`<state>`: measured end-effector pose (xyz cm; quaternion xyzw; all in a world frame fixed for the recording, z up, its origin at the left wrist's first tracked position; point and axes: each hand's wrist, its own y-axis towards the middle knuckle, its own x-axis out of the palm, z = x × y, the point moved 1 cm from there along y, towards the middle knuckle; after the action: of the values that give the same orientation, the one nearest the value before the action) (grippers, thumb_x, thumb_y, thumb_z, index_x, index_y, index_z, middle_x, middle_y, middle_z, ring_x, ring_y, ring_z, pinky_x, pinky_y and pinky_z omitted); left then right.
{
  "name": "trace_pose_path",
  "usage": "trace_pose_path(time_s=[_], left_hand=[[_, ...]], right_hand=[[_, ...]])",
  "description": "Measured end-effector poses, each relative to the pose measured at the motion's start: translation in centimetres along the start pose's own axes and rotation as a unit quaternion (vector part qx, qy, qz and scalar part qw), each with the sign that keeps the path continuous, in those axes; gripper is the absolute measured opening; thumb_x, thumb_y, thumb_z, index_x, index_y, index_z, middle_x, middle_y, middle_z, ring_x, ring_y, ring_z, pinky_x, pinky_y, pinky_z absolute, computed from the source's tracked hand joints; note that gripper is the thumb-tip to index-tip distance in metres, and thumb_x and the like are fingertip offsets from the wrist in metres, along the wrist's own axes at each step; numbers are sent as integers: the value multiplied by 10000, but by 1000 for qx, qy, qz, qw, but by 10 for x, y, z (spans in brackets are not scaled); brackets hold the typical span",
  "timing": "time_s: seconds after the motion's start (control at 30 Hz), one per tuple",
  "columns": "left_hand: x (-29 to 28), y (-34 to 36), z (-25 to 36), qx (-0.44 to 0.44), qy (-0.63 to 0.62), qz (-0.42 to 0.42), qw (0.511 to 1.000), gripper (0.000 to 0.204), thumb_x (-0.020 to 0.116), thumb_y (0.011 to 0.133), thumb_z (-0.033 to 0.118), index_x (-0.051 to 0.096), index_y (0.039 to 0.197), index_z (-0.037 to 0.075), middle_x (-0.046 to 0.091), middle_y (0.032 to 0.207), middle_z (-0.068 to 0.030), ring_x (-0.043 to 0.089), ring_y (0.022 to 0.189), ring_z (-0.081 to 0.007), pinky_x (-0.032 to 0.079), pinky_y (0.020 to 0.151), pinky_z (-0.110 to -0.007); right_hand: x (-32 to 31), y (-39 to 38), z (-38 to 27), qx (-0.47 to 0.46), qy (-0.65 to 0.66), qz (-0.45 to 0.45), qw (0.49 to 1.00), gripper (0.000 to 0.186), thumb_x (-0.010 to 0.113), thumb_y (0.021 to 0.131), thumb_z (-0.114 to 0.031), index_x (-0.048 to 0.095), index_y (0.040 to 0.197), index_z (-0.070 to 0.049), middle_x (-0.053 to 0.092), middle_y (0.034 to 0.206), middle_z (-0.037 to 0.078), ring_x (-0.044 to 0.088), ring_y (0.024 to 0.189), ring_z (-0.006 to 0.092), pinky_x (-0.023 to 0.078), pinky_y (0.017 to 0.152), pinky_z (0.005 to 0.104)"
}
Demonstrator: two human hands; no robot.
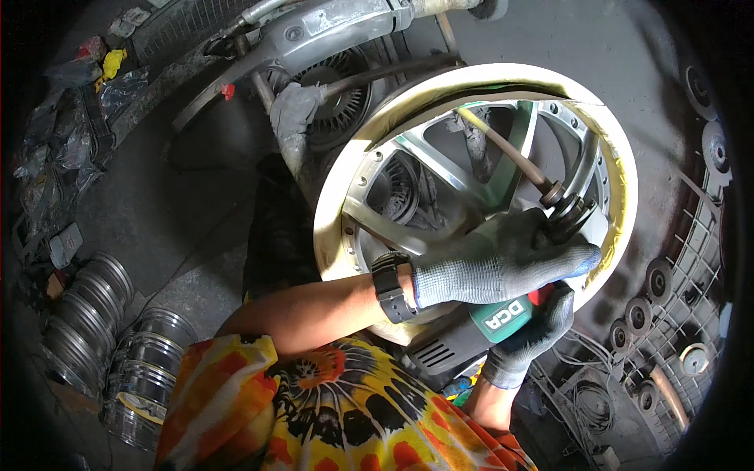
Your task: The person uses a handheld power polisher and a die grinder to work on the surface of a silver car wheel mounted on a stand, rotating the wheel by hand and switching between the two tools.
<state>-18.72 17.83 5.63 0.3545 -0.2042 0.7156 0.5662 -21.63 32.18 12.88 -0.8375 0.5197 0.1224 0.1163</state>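
"Where does the wheel (444, 173) sit?"

"In front of the person, tilted, just beyond the lap. A pipe frame (292, 129) shows past its far left edge and probably bears it, though the contact is hidden."

"And the hands?"

"Both are gloved and closed on one power tool (491, 320). The left hand (503, 255) reaches across the wheel's face, its fingers curled around the tool's front end, the thumb lying along the near side. The right hand (542, 322) wraps the green body beside a red part; some of its fingertips are hidden, so I can't tell how tightly they press."

"Why two hands?"

"For steadiness, I'd judge — the slim rod (514, 153) sticks far out from the tool's nose, so a forward grip likely guides it while the rear one bears the weight. Its tip lies near the inside of the far rim; I can't tell whether it touches."

"How does the wheel look?"

"Silvery spokes, bright on their edges and duller between, with small round holes dotted around the inner ring. The outer lip wears a pale yellow covering, wrinkled at the right — probably masking that shields the lip. Through the gaps, another wheel (399, 184) shows underneath."
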Motion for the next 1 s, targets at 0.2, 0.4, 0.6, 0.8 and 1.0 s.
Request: trace_pose_path(time_s=[0.2,0.4,0.6,0.8,1.0], left_hand=[[7,-7,-10,61,-84,25,994,402,658,960,323,619,1210,11,693,1077,-96,656,976,-126,511,882,-277],[6,-16,-11,45,-32,87,995,376,660,961,212,583,1241,-26,704,1070,-88,658,992,-131,513,884,-288],[8,-13,-14,61,-125,67,988,373,663,957,225,587,1227,-21,696,1074,-76,643,1031,-127,506,892,-286],[8,-18,-11,45,-66,92,993,348,660,960,223,597,1206,-16,688,1048,-72,643,1008,-133,506,876,-284],[10,-16,-13,93,-70,108,987,324,655,968,241,598,1156,-16,681,1024,-89,654,958,-145,512,841,-286]], right_hand=[[-11,-2,2,38,-10,-56,998,381,492,1028,-358,614,1157,-20,642,1120,72,594,1025,154,473,937,351],[-20,1,7,72,10,-90,993,423,527,1001,-380,611,1170,-2,645,1136,83,599,1050,172,472,964,355],[-19,-3,10,49,-2,-43,998,442,549,986,-374,598,1208,5,639,1182,98,600,1082,190,465,987,371],[-21,4,7,72,8,-104,992,449,549,988,-384,598,1209,3,638,1181,93,599,1084,186,470,979,367],[-18,4,5,64,-17,-85,994,448,567,975,-375,604,1209,5,641,1183,98,602,1077,192,470,982,373]])
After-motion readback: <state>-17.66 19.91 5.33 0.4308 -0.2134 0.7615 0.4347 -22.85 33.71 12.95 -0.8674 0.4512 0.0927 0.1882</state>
